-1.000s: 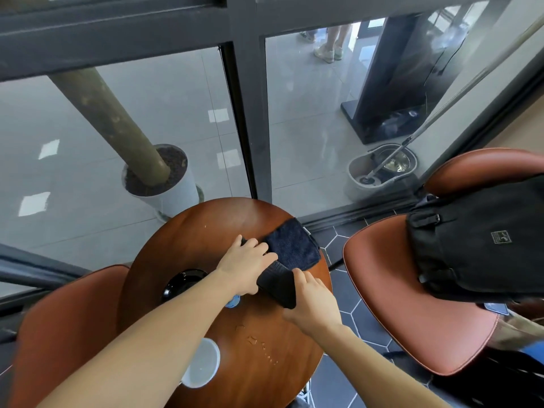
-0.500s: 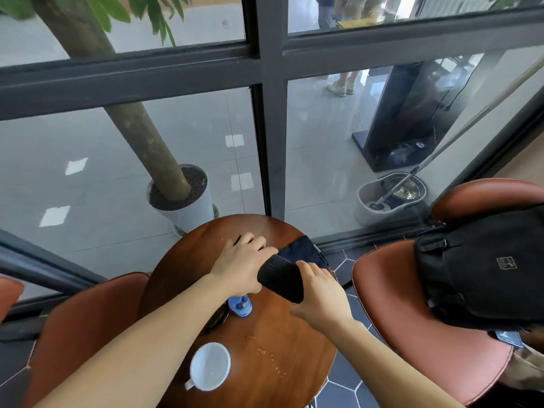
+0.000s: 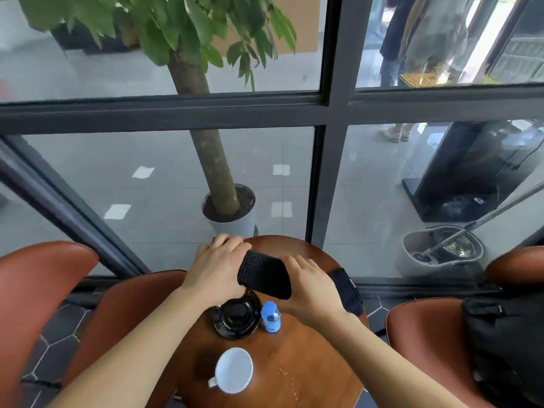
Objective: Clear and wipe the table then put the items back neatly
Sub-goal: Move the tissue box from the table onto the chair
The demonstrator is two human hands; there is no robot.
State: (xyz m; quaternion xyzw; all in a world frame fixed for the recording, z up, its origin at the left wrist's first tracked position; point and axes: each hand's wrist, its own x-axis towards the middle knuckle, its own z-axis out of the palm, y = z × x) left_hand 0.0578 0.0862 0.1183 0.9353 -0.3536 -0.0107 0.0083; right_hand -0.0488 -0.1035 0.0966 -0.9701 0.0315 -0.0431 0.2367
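Observation:
A dark cloth (image 3: 265, 276) is folded over between my two hands on the far half of the round wooden table (image 3: 318, 375). My left hand (image 3: 216, 267) presses on its left side, and my right hand (image 3: 312, 290) grips its right side; one end of the cloth (image 3: 346, 290) trails toward the table's right edge. Near my hands sit a black saucer (image 3: 237, 318) and a small blue-capped water bottle (image 3: 270, 316). A white cup (image 3: 234, 371) stands closer to me. Small crumbs (image 3: 282, 371) lie to the right of the cup.
Brown padded chairs stand left (image 3: 38, 290) and right (image 3: 424, 343) of the table; a black backpack (image 3: 506, 348) lies on the right one. A glass wall with dark frames (image 3: 318, 184) rises just behind the table. Beyond it are a potted tree (image 3: 229, 213) and a mop bucket (image 3: 441, 248).
My head has tilted up, so more window and tree show. Both hands have shifted toward the table's far left edge while gathering the cloth into a smaller fold.

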